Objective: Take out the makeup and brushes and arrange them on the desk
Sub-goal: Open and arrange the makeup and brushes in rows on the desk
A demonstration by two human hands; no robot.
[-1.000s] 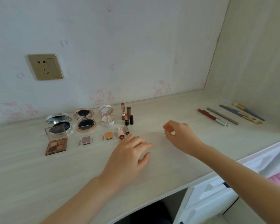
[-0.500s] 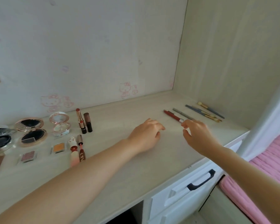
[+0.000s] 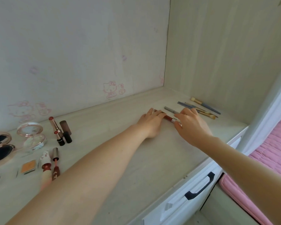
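A red lip pencil (image 3: 169, 118) with a white end lies near the right back of the desk (image 3: 136, 168). My left hand (image 3: 151, 122) holds its far end between thumb and fingers. My right hand (image 3: 191, 125) pinches its near white end. Just behind lie a grey pencil (image 3: 169, 109) and several brushes (image 3: 204, 108), side by side. At the left stand lipsticks (image 3: 58, 130), with open compacts (image 3: 31, 135), an orange eyeshadow pan (image 3: 28, 166) and two lip tubes (image 3: 47, 164) lying flat.
A side panel (image 3: 225, 62) walls the desk on the right, a sticker-marked wall (image 3: 71, 54) at the back. Below the front edge is a white drawer with a black handle (image 3: 199, 187). A pink bed (image 3: 274, 151) lies to the right.
Both hands have moved right across the desk, away from the lipsticks, and have closed on the red pencil's two ends. The view has turned right with them.
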